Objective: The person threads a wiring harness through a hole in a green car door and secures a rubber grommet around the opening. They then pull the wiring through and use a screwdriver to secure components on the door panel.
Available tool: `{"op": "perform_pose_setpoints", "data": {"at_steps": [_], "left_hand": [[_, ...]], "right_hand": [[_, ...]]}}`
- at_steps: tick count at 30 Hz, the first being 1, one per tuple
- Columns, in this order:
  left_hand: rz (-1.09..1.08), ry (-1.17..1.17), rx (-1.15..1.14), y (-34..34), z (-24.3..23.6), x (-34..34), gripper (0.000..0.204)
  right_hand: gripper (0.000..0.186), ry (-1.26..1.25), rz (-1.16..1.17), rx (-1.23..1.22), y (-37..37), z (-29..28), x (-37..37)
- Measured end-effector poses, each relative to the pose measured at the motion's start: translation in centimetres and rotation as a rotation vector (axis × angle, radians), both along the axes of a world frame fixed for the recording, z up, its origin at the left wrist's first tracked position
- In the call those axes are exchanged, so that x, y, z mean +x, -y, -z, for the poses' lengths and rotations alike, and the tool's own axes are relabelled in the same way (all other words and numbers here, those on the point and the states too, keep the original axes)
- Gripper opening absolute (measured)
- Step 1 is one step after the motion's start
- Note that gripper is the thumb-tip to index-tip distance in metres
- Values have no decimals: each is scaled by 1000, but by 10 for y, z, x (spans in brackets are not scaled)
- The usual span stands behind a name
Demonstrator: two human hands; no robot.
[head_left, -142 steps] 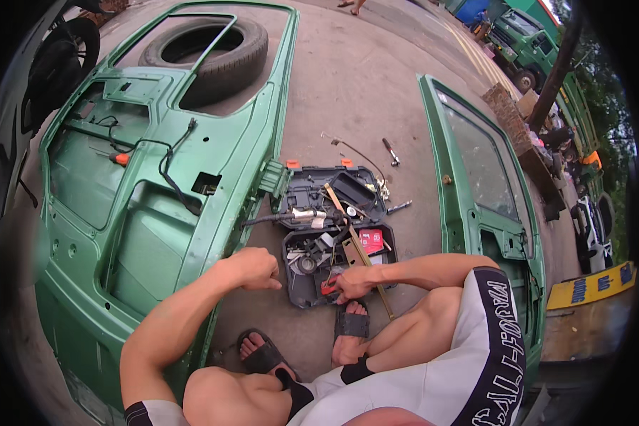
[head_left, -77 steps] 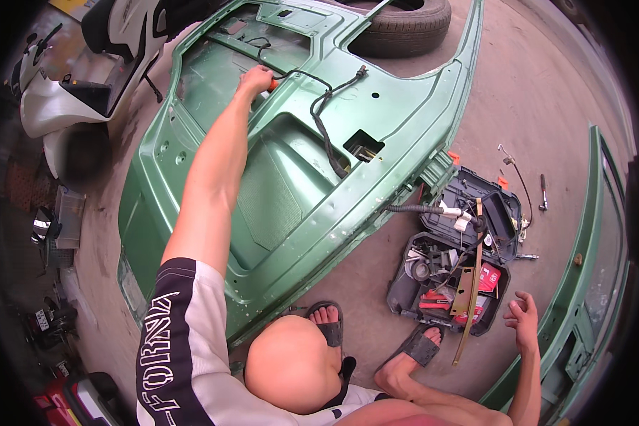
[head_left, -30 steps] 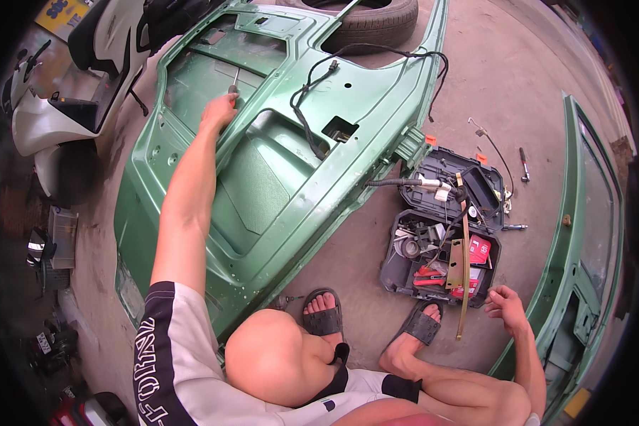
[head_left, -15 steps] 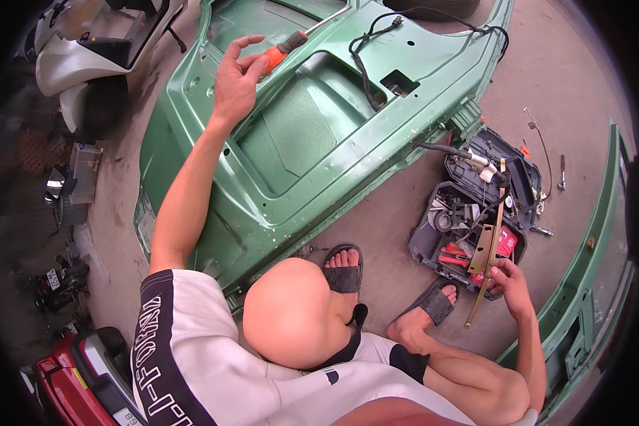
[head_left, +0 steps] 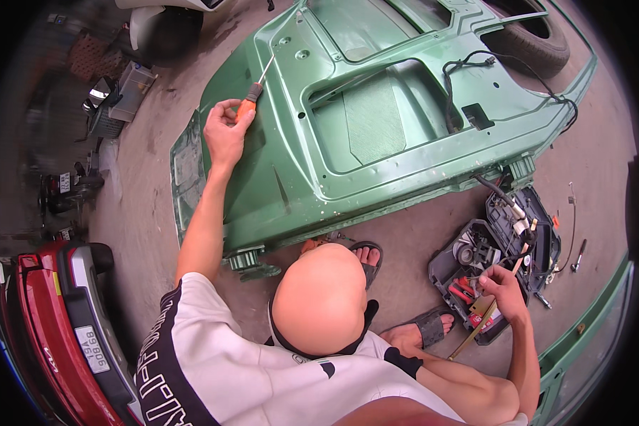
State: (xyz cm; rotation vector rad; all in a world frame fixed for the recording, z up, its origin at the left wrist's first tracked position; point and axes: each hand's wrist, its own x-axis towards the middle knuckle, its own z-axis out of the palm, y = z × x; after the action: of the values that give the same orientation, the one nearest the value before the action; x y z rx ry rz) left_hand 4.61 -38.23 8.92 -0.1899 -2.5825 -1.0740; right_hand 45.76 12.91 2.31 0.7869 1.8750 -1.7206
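My left hand point(head_left: 225, 136) is closed around a screwdriver point(head_left: 248, 104) with an orange and dark grey handle. Its thin shaft points up and away, the tip near small round recesses at the left part of a green car door point(head_left: 302, 206). The door lies flat, its inner side up, with a large cut-out in the middle. On the right, my right hand point(head_left: 505, 292) grips a long, narrow brass-coloured metal strip point(head_left: 471, 338). The strip slants over a toolbox, one end low near my shin. Fingers cover part of it.
An open dark toolbox point(head_left: 449, 264) with red-handled tools sits by my right foot. A black cable point(head_left: 448, 99) lies on the door. Beyond stand a tire point(head_left: 531, 47) and a scooter; a second green panel point(head_left: 582, 332) lies right, a red car point(head_left: 46, 319) left.
The view has turned, shifting the door rightward. My left hand has moved the screwdriver from beside the cut-out to the door's left part. My right hand still holds the metal strip, now tilted more.
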Motion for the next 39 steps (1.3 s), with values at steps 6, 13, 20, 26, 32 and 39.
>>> {"op": "perform_pose_setpoints", "data": {"at_steps": [6,13,20,26,32,39], "left_hand": [[234,-114,-309,-58,-17,4,24],[380,114,-599,-112,-23,-51,29],[326,188,-696,-124,-33,-51,36],[316,71,-666,-121,-54,-30,33],[1250,148,13,-147,-161,83,27],[2118,157,345,-182,-186,155,34]], "right_hand": [[16,-24,-229,-49,14,-2,-40],[19,34,-188,-39,23,2,-9],[21,126,-38,-111,28,13,40],[21,146,-36,-97,30,14,35],[24,94,-105,-86,32,0,-11],[21,41,-244,-55,44,12,-34]]}}
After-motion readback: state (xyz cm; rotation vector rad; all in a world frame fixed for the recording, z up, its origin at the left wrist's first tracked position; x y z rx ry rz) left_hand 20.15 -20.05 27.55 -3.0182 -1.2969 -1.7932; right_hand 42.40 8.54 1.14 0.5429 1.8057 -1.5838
